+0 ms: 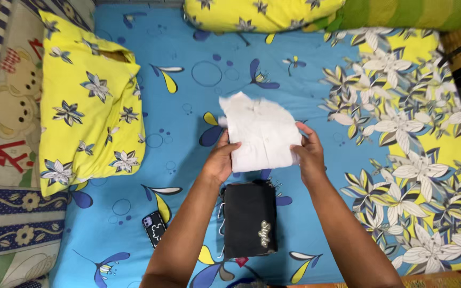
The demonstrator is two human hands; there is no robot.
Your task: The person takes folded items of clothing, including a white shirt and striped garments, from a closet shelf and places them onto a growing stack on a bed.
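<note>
Fingers [229, 146] of the left hand [221, 160] curled over the near left edge of a folded white garment [262, 133], thumb apparently on top and the rest tucked beneath and out of sight; fingers [306, 134] of the right hand [309, 154] closed likewise over the near right edge, index finger laid along the side fold. Both grips partly closed on cloth, not spread, not fisted. Held from two sides, probably to keep the fold square and the layers from slipping apart. White garment stretched between the two hands, its near edge level with the fingertips, its far part reaching away over the blue floral bedsheet [188, 85], one far corner slightly raised; whether resting on the sheet or lifted just off it, cannot tell. Just below the wrists, a folded black garment [250, 220] lying flat, apart from the white one, seemingly set down already as a finished piece. Left of that, a phone in a dark case [155, 228] face down on the sheet. Further left, a yellow flowered pillow [89, 101], well apart from both hands.
</note>
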